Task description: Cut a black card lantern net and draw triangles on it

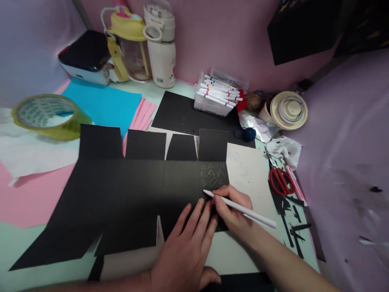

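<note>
A large black card sheet (121, 190) cut with flaps lies flat in front of me. My right hand (232, 209) grips a white pen (243, 209), its tip resting on the sheet's right panel just below several small white triangles (213, 175) drawn there. My left hand (188, 247) lies palm down with fingers spread, pressing the black sheet flat right beside the pen hand.
Red-handled scissors (281, 181) and black paper scraps (291, 219) lie at right. A box of markers (217, 97), tape rolls (290, 109), a big tape roll (48, 115), blue paper (103, 105), pink paper (30, 194) and two bottles (159, 44) ring the sheet.
</note>
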The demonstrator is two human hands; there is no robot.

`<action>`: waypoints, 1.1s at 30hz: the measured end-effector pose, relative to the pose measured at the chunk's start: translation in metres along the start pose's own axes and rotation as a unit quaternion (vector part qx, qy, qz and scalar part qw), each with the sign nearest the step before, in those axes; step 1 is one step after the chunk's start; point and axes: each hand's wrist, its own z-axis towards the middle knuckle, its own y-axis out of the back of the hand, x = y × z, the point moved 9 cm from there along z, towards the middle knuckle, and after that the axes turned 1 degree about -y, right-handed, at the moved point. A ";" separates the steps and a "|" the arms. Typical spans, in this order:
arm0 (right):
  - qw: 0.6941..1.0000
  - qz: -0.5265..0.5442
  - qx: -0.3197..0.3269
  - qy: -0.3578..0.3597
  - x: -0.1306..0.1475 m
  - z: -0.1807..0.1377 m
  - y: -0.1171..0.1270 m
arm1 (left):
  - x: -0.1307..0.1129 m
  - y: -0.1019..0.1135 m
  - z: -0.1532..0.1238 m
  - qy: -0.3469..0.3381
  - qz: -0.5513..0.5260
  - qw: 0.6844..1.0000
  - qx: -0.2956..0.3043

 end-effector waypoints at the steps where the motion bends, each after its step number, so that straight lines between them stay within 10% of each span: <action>1: 1.000 -0.001 0.000 0.001 0.000 0.000 0.000 | 0.000 0.000 0.000 0.002 0.000 1.000 -0.003; 33: 0.998 0.062 0.002 0.008 0.002 0.000 0.002 | 0.000 0.003 0.001 0.004 -0.003 1.000 -0.010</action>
